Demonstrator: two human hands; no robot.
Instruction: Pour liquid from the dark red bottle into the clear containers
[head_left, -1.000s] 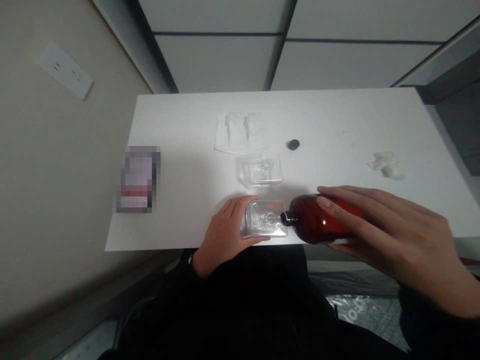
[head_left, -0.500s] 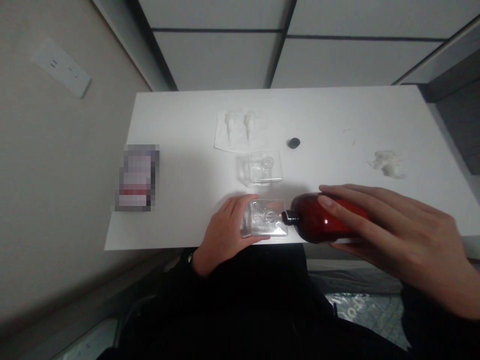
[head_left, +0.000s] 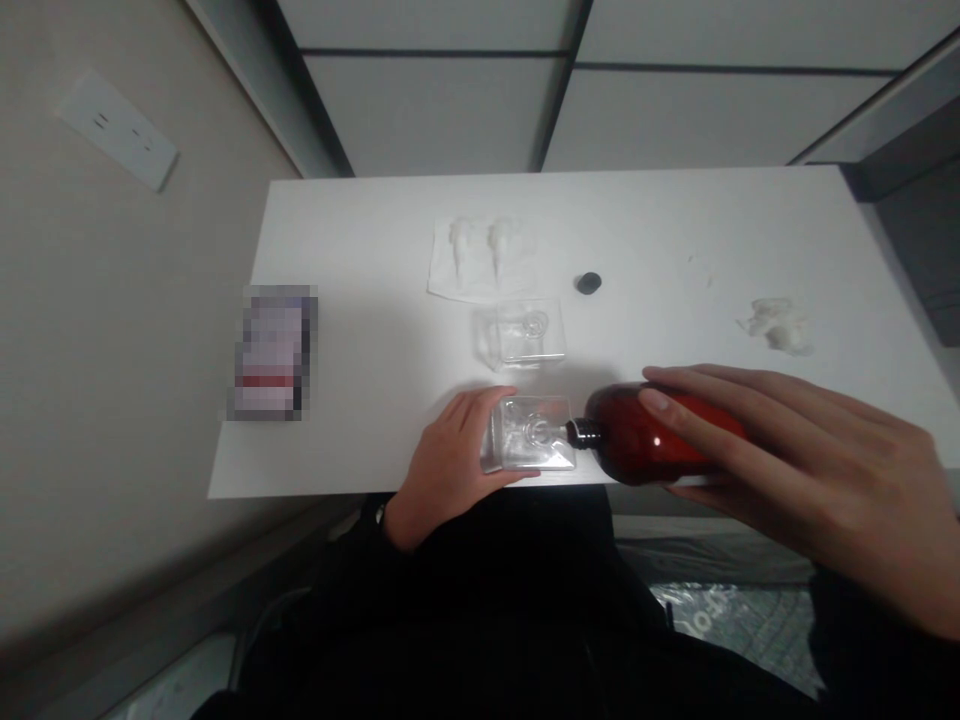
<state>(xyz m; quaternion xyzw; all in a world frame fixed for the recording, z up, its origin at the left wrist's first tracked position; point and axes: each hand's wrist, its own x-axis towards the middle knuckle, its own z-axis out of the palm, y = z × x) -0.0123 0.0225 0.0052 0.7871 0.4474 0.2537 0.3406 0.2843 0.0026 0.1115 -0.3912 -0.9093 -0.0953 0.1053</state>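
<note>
My left hand (head_left: 456, 462) is wrapped round a clear square bottle (head_left: 525, 455) at the front edge of the table, its round open neck showing on top. Tilted almost flat, a reddish-brown bottle (head_left: 626, 440) is gripped by my right hand (head_left: 810, 470), fingers over its upper side and thumb toward me. Its dark threaded mouth lies just at the right of the clear bottle's neck, and a pale thin stream seems to run between them. Just behind stands a second clear square bottle (head_left: 525, 335), with no hand on it.
Two clear-white pump heads (head_left: 496, 245) lie on a white tissue (head_left: 442, 280) at the back. A dark cap (head_left: 589, 283) sits right of them. Crumpled tissue (head_left: 780, 328) is at the right, a blurred-out box-like object (head_left: 271, 350) at the left of the white table (head_left: 360, 330).
The red-brown bottle and my right hand have shifted slightly to the right. A pale stream now shows at the bottle's mouth. My left hand stays on the clear bottle.
</note>
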